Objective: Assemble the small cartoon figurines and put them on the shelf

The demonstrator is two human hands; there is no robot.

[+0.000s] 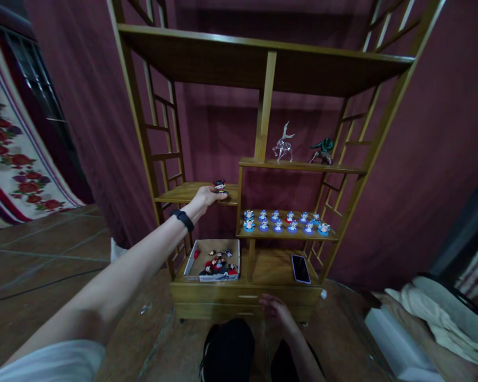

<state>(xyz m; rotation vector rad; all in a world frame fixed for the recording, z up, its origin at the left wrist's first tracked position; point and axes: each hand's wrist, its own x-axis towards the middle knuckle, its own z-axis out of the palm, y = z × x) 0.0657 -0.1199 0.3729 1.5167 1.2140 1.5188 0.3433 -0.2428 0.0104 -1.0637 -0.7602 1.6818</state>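
Observation:
With my left hand (207, 197) I grip a small black-haired figurine (220, 185) by its base, at the right end of the left middle shelf (175, 192). The fingers close around the base at shelf level; whether it touches the wood I cannot tell. Below stands a shallow cardboard box (191, 265) holding several small red and black figurines (218, 261). My right hand (274, 307) hangs in front of the drawers, above my knees. It is blurred, and its fingers are hard to make out.
Two rows of small blue-based figurines (278, 227) stand on the right shelf. Above them are a clear deer figure (283, 144) and a dark green figure (322, 151). A phone (300, 269) lies on the bottom board. Right on the floor is a white box (400, 345).

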